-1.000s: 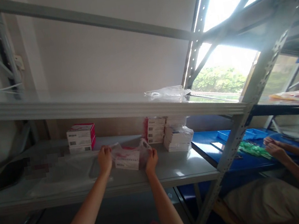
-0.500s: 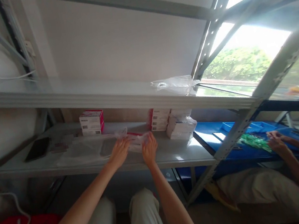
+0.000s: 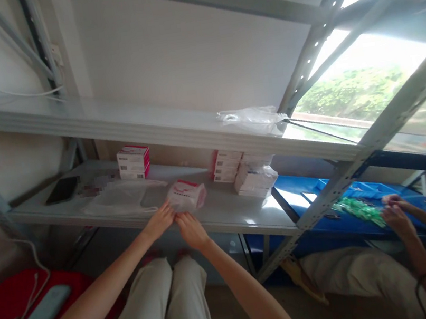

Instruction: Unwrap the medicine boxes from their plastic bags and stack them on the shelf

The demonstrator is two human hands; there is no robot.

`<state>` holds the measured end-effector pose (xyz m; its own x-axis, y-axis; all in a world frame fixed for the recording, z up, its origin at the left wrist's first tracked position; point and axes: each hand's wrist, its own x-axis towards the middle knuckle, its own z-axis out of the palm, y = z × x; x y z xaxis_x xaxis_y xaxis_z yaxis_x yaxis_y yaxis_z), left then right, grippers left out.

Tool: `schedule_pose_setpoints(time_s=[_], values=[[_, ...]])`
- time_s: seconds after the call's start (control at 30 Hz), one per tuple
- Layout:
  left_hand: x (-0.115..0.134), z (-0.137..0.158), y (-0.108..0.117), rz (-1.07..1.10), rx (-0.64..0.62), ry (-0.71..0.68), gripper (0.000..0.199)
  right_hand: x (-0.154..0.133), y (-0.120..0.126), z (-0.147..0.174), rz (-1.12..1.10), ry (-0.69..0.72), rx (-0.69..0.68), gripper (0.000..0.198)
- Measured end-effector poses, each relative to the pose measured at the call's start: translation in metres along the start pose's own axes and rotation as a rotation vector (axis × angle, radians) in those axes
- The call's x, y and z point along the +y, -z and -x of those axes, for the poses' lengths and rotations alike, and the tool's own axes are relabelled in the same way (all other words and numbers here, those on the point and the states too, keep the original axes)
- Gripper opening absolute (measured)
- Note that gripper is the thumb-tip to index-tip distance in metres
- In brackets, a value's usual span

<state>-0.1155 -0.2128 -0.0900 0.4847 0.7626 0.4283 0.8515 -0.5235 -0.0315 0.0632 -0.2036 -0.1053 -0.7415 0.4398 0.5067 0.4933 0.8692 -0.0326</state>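
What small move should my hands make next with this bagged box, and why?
Perhaps draw the bag snug at its near-left corner: it looks loose around the box, and your left hand and right hand meet there. Their exact grip is unclear.

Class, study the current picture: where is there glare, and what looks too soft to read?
Head view: the window is washed white in places; head view: glare marks the lower shelf; head view: small print on the bagged box is blurred.
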Motion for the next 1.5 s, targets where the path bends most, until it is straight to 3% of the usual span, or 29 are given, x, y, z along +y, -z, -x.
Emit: schedule_pose_setpoints(time_s=[0.17, 0.33, 0.4, 0.53, 0.67, 0.8, 0.93, 1.03, 1.2, 1.4, 1.5], values=[[0.014, 0.03, -0.013, -0.111, 0.105, 0.098, 0.036, -0.005, 0.008, -0.014, 0.0, 0.104, -0.049, 0.031], [0.03, 0.032, -0.011, -0.044, 0.216, 0.253, 0.031, 0.002, -0.001, -0.017, 0.094, -0.206, 0.002, 0.032], [0.038, 0.031, -0.014, -0.027, 0.214, 0.284, 0.032, 0.006, -0.007, -0.003, 0.149, -0.349, 0.007, 0.031], [0.058, 0.041, -0.027, -0.03, 0.224, 0.264, 0.038, 0.006, -0.012, 0.036, 0.218, -0.573, 0.156, 0.041], [0.079, 0.047, -0.026, -0.036, 0.272, 0.216, 0.047, -0.004, -0.005, 0.051, 0.236, -0.631, 0.19, 0.042], [0.09, 0.024, -0.015, 0.088, 0.3, 0.194, 0.046, -0.005, 0.006, 0.031, 0.151, -0.581, 0.201, 0.038], [0.078, -0.011, -0.018, 0.231, 0.174, 0.261, 0.039, 0.009, 0.01, 0.004, -0.113, -0.492, 0.146, 0.034], [0.054, -0.028, -0.022, 0.2, 0.125, 0.352, 0.035, 0.022, 0.009, -0.008, -0.185, -0.563, 0.214, 0.036], [0.024, -0.034, -0.019, 0.184, 0.107, 0.397, 0.031, 0.035, 0.01, -0.01, -0.107, -0.603, 0.27, 0.031], [0.007, -0.035, -0.003, 0.093, -0.058, 0.509, 0.034, 0.048, 0.019, -0.015, 0.03, -0.675, 0.186, 0.026], [-0.002, -0.032, 0.006, 0.01, -0.117, 0.496, 0.033, 0.058, 0.022, -0.014, 0.08, -0.719, 0.075, 0.03]])
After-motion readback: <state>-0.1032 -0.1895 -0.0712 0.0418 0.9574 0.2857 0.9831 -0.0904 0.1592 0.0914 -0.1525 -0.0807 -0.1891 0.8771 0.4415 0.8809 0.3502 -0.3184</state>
